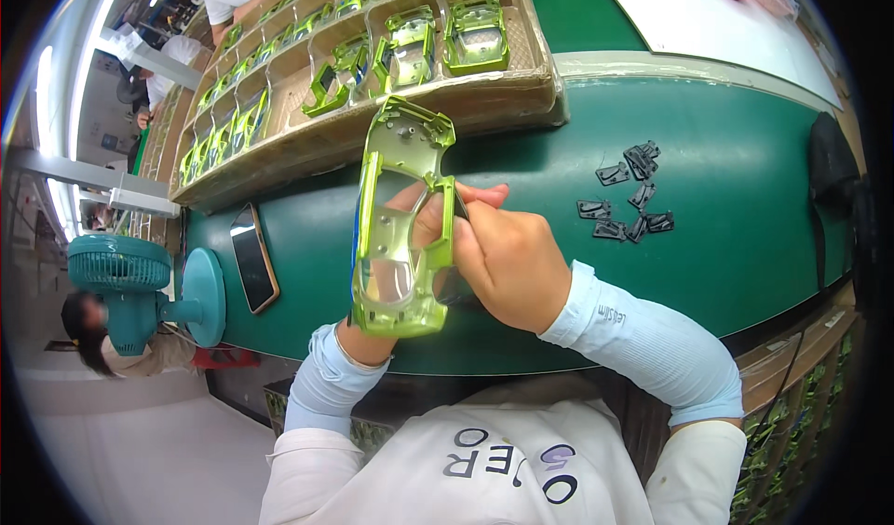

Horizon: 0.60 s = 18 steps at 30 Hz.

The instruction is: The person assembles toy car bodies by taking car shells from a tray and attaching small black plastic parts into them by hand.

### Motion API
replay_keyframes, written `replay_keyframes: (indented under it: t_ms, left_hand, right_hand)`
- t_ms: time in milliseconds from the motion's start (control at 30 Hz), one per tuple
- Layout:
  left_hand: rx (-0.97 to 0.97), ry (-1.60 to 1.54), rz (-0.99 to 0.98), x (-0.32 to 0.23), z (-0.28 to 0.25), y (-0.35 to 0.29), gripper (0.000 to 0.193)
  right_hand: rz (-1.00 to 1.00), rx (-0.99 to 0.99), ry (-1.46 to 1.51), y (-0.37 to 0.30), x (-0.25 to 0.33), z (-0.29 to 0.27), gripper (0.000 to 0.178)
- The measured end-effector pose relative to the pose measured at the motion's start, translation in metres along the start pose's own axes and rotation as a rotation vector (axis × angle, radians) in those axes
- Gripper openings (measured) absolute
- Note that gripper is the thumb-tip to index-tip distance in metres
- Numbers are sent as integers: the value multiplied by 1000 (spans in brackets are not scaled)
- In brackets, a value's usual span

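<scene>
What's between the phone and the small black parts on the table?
In the head view, the green frame, held up over the table, with the left hand behind it and the right hand at its right side.

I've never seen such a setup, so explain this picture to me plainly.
No robot here: each grip is simply a bare hand. A fisheye camera worn on the head looks down, bending straight edges. The left hand, partly hidden, holds a green frame from behind; the right hand is at its right edge. On the green table lie small black parts and, to the left, a phone. Beyond is a divided tray of similar frames; a teal fan is at far left.
</scene>
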<state>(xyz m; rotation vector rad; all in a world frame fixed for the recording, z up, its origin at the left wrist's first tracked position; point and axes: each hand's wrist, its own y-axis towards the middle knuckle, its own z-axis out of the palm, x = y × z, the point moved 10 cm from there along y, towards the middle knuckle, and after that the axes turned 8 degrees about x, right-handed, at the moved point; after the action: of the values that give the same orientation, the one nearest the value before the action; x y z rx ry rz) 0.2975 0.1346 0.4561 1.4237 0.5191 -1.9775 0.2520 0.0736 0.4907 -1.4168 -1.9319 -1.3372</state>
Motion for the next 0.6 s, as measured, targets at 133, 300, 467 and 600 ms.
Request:
replay_keyframes:
  t_ms: [133,300,467,600]
  left_hand:
    - [42,-85,-20,12,2,8,37]
    - [143,205,104,2,7,6,35]
    - [179,-154,-136,15,9,3,51]
    - [382,-735,-41,11,18,8,76]
  right_hand:
    - [49,23,137,4,-11,-3,15]
    - [54,44,116,1,-8,0,16]
    - [117,49,174,-2,-19,-2,23]
    - [134,-50,223,-1,-27,-18,24]
